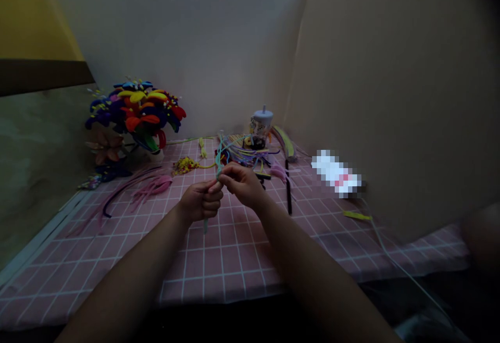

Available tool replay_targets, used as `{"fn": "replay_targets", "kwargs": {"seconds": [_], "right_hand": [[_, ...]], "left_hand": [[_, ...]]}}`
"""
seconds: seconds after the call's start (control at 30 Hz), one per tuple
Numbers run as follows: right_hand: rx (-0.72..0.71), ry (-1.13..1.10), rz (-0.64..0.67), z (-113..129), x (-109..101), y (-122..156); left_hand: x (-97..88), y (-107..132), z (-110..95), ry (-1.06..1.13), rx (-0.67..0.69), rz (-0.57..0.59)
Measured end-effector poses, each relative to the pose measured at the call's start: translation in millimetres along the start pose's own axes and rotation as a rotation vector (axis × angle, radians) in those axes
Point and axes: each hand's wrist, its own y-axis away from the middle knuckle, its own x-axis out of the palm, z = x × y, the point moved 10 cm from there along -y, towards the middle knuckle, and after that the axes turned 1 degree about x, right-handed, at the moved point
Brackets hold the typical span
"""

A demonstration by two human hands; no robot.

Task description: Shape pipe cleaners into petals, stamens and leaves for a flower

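Head view, nearest items first: my left hand (201, 202) and right hand (242, 184) meet at frame centre, raised above the mat, with a pale teal chenille stem (219, 161) between them. I judge the stem light, soft-surfaced and easily bent, with a thin wire core that offers little stiffness. Its fuzz should resist slipping, and the steadiest hold is likely close to the fingers rather than at a free end. Left-hand fingers (211, 200) are curled together, clamped around the stem, and its tail shows below the fist. Right-hand thumb and forefinger (226, 176) are pressed together on the stem just above, though the fingers partly hide the exact contact. Beneath the hands lies a pink grid-patterned mat (219, 275). Left of centre are loose pink chenille stems (152, 184); right of centre is a black stem (288, 192). Farther back, a tangle of multicoloured stems (244, 151) lies before a lidded printed cup (260, 129), with a bouquet of chenille flowers (135, 111) at upper left.
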Motion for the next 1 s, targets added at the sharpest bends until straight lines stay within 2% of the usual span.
{"fn": "replay_targets", "kwargs": {"seconds": [0.1,0.17,0.33,0.43,0.5,0.7,0.87,1.0], "right_hand": [[0.007,-0.001,0.002,0.2,0.5,0.4],[0.016,0.004,-0.008,-1.7,-0.2,0.0],[0.037,0.074,-0.094,-11.0,-8.4,-2.2],[0.041,0.07,-0.089,-12.7,-7.7,-2.7],[0.043,0.027,-0.059,-10.9,-4.6,-2.6],[0.009,-0.11,0.0,4.8,-0.8,-2.3],[-0.022,-0.153,0.009,10.7,-1.1,-2.4],[0.047,-0.179,0.016,0.0,2.0,-1.8]], "left_hand": [[-0.2,0.8,1.5,-0.004,-0.019,0.011],[-4.0,-0.1,0.6,-0.056,-0.016,-0.028],[-24.9,-2.5,-21.0,-0.217,0.179,-0.273],[-28.1,-1.6,-26.0,-0.223,0.226,-0.331],[-24.3,-1.4,-23.8,-0.161,0.208,-0.308],[-0.8,-1.1,-12.4,0.065,0.129,-0.143],[4.9,-1.7,-8.5,0.077,0.115,-0.101],[4.1,-2.0,-9.8,0.07,0.117,-0.094]]}}
